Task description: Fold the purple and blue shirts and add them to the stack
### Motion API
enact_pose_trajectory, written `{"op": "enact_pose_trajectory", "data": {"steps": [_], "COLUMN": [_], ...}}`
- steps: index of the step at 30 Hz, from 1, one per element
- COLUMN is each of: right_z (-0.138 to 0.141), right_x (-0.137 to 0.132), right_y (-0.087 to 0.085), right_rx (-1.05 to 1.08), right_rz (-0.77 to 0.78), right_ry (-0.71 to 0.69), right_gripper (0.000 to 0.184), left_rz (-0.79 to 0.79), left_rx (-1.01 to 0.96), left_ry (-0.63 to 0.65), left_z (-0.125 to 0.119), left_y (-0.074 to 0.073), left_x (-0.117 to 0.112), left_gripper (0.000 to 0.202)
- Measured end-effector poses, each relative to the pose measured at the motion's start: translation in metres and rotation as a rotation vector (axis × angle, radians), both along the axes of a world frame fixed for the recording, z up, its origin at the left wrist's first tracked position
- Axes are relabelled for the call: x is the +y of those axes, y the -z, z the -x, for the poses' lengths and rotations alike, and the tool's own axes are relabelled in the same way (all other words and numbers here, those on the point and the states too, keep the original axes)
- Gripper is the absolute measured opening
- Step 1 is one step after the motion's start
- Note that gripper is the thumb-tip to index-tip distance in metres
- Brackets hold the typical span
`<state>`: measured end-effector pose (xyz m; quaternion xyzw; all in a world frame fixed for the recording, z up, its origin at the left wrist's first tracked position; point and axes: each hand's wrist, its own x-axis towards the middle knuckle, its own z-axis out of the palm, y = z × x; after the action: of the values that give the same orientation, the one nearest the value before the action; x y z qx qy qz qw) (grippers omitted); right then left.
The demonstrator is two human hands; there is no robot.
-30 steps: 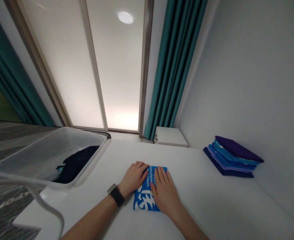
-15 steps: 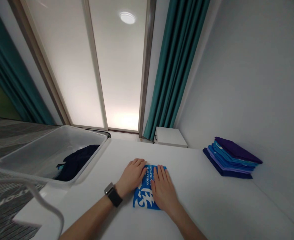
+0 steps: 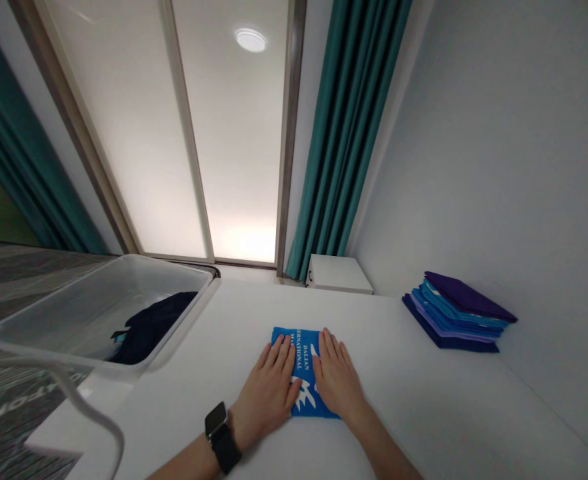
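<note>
A folded blue shirt [image 3: 300,353] with white lettering and a white print lies flat on the white table [image 3: 214,373]. On its left part rests my left hand [image 3: 270,380], palm down with the fingers stretched out. My right hand [image 3: 338,377] lies flat over the right edge of the cloth, fingers extended. Both palms press on the fabric without gripping it. A dark watch [image 3: 219,427] is on my left wrist.
A stack of folded clothes [image 3: 457,317] in purple and blues stands on the table at the right, by the wall. To the left is a clear plastic bin [image 3: 89,293] holding dark crumpled clothing [image 3: 157,327]. Behind the table stands a small white cabinet [image 3: 339,273].
My left hand has moved from the shirt's left edge onto its left part, its fingers now lying flat. The right hand has shifted slightly right. More of the lettering shows.
</note>
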<state>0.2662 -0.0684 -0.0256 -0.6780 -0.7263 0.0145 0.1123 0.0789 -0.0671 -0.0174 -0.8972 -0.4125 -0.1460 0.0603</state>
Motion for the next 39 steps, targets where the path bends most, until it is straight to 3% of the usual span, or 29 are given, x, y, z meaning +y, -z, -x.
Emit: {"op": "enact_pose_trajectory", "data": {"steps": [5,10,13,18,22,27,33,39], "right_z": [-0.005,-0.014,-0.023,-0.041,-0.050,-0.053,-0.055,-0.047], "right_x": [0.003,0.015,0.028,0.038,0.032,0.028,0.026,0.003], "right_y": [0.005,0.005,0.005,0.005,0.001,-0.005,-0.008,-0.025], "right_rx": [0.058,0.185,0.310,0.567,0.588,0.526,0.416,0.459], "right_rz": [0.016,0.049,0.092,0.117,0.058,-0.005,-0.167,-0.239], "right_ry": [-0.022,-0.195,-0.269,-0.148,-0.100,-0.071,-0.035,-0.045], "right_gripper": [0.061,0.062,0.061,0.060,0.053,0.048,0.039,0.037], "left_rz": [0.056,0.145,0.214,0.261,0.335,0.424,0.461,0.535], "left_rx": [-0.021,-0.053,-0.107,-0.249,-0.304,-0.296,-0.208,-0.168], "left_ry": [0.020,-0.017,-0.036,-0.064,-0.073,-0.069,-0.145,-0.164], "left_z": [0.008,0.019,0.028,0.044,0.051,0.054,0.057,0.063], "left_y": [-0.003,-0.024,-0.029,-0.020,-0.021,-0.035,-0.046,-0.054], "left_x": [0.008,0.036,0.052,0.066,0.071,0.064,0.039,0.019], "left_gripper": [0.057,0.049,0.040,0.037,0.035,0.031,0.027,0.025]}}
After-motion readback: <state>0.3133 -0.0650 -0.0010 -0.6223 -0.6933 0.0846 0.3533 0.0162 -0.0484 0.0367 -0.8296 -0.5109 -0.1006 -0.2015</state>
